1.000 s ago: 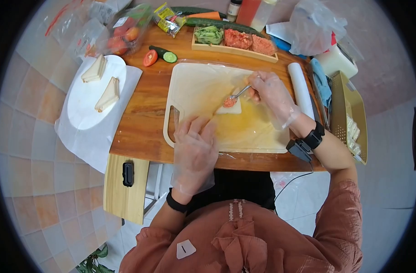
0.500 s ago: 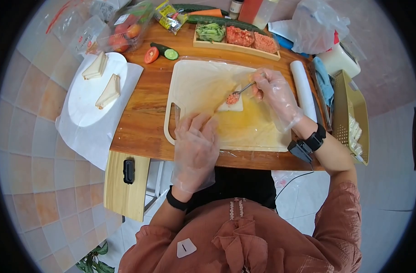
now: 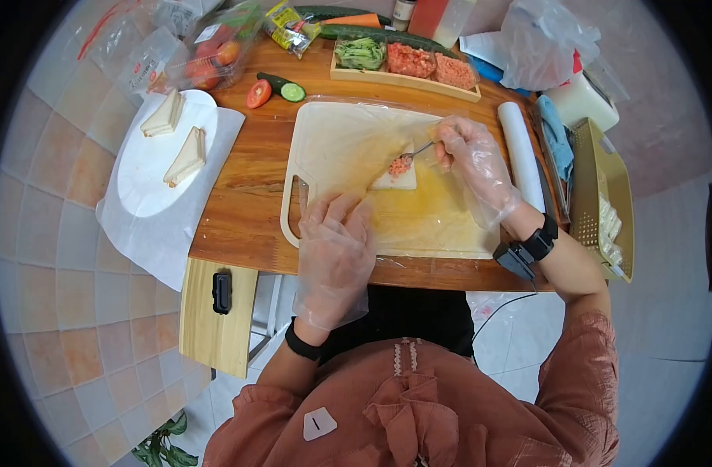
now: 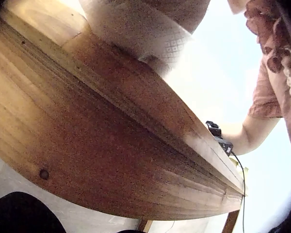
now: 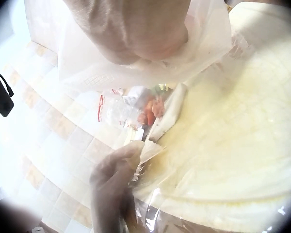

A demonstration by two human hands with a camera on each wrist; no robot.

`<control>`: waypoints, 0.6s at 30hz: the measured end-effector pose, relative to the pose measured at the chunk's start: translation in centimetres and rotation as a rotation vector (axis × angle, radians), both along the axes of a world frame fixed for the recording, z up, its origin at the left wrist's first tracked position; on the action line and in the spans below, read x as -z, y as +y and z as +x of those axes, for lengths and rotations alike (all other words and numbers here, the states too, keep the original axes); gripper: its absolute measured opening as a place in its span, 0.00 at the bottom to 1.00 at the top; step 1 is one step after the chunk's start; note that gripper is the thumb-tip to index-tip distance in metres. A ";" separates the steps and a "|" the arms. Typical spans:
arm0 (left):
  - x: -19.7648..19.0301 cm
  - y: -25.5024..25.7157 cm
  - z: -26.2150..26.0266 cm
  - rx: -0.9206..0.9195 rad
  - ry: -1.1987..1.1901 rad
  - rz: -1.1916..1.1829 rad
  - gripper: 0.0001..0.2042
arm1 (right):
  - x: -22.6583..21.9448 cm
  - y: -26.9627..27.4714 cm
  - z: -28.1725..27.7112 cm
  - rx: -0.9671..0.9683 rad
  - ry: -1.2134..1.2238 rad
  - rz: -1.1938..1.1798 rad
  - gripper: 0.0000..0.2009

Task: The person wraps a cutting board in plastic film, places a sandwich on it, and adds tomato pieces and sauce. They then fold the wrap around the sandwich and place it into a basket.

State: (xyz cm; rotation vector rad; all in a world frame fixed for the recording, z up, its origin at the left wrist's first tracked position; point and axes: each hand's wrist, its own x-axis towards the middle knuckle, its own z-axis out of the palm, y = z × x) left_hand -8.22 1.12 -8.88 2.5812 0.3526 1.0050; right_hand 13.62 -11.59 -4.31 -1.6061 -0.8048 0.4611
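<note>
My right hand, in a clear plastic glove, grips a metal spoon over the cutting board. The spoon's bowl rests on a triangular slice of white bread, in a small heap of pinkish-orange chopped filling. At the near left part of the cream cutting board lies my gloved left hand, its fingertips by the bread's left corner. That left hand also shows beside the bread's edge in the right wrist view. The board carries a clear film with yellowish smears.
Two sandwich triangles sit on a white plate at left. Behind the board stands a wooden tray with shredded cucumber and two pinkish-red fillings. Cut tomato and cucumber lie nearby. A white roll and basket are at right.
The filling under the spoon has spread slightly down onto the bread, with the spoon shifting a little. My left hand stays in place. The whole view has shifted slightly.
</note>
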 end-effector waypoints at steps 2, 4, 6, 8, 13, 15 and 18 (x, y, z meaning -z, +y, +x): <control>0.0 0.0 0.0 -0.001 0.003 -0.001 0.17 | 0.0 -0.1 0.0 0.007 0.005 0.007 0.10; 0.0 0.0 0.0 -0.002 -0.008 -0.005 0.17 | 0.1 -0.2 0.0 0.002 -0.006 0.007 0.09; 0.1 0.1 0.0 -0.003 -0.005 0.000 0.17 | 0.2 -0.2 -0.1 0.001 0.001 0.017 0.09; 0.1 0.1 0.1 -0.003 -0.004 0.006 0.17 | 0.3 -0.2 -0.1 0.003 0.006 0.027 0.09; 0.0 0.0 0.0 -0.006 -0.001 0.008 0.16 | 0.6 -0.4 -0.1 0.000 0.048 0.064 0.09; -0.1 0.1 0.0 0.004 0.012 0.012 0.13 | 0.4 -0.3 -0.3 0.017 0.045 0.047 0.09; -0.1 0.1 0.0 0.006 0.011 0.005 0.13 | 0.4 -0.3 -0.2 0.033 0.042 0.033 0.08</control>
